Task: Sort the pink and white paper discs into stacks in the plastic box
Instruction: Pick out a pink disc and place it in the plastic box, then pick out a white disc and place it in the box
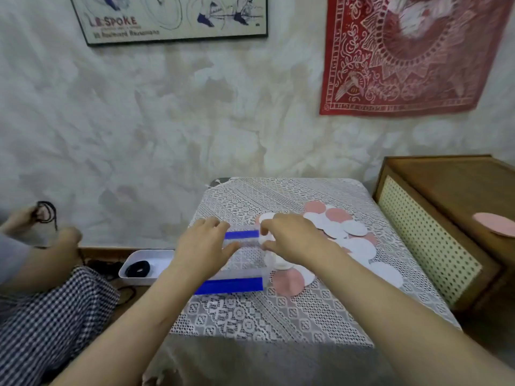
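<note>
Barely begun: right hand (289,238) pinches white disc (264,238), left hand (206,246) flat on plastic box (231,285); loose discs (351,228) lie beside it.

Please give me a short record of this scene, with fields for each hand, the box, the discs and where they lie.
left hand: rests on the plastic box, fingers fairly straight
right hand: fingers curled on white discs at the box's right end
loose discs: pink and white mixed, overlapping on the table right of the box
stray pink disc: on the wooden cabinet
stacks in box: hidden by the hands
</note>
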{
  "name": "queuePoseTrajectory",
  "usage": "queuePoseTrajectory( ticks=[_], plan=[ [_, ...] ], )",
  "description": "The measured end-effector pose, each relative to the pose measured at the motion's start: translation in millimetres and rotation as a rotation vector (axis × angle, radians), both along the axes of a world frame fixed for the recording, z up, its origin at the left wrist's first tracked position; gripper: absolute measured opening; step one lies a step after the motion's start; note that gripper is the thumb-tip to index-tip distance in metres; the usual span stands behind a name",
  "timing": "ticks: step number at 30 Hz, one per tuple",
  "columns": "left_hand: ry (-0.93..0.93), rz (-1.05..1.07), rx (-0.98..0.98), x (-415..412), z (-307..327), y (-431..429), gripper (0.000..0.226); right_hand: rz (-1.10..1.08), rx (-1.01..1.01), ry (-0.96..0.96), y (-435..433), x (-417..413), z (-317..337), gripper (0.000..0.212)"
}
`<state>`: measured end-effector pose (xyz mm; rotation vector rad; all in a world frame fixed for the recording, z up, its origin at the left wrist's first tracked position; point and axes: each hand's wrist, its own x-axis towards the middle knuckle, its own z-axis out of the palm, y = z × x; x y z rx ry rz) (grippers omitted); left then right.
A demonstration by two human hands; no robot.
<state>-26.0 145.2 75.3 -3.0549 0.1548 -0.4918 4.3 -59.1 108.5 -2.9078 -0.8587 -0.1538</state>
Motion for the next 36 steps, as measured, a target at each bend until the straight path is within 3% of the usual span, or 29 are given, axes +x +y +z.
queuePoseTrajectory(
  ticks=[6,14,21,26,30,32,36],
  plan=[
    [-0.052,-0.148,0.004,14.1,-5.0,-83.5,0.050,-0.161,-0.011,0.027,-74.7,-5.6,-4.5,0.028],
    [0.000,-0.316,0.035,22.0,-48.9,-170.5,0.039,-0.284,0.000,0.094,-155.7,-16.1,-36.9,0.039],
    [-0.094,-0.316,-0.053,14.2,-90.3,-193.6,0.025,-0.318,0.058,0.152,-175.8,-20.0,-86.0,0.039],
    [-0.125,-0.317,-0.134,14.3,-104.3,-188.6,0.023,-0.365,0.193,0.172,-182.8,-10.7,-91.8,0.023],
    [-0.112,-0.323,-0.140,13.3,-103.8,-184.0,0.026,-0.436,0.239,0.294,-185.4,-0.1,-91.2,0.058],
    [-0.106,-0.331,-0.143,10.2,-102.4,-183.3,0.026,-0.456,0.260,0.336,-186.2,4.5,-90.4,0.065],
    [-0.084,-0.331,-0.167,4.4,-101.4,-179.2,0.025,-0.502,0.356,0.326,-185.0,8.9,-93.0,0.034]
  ],
)
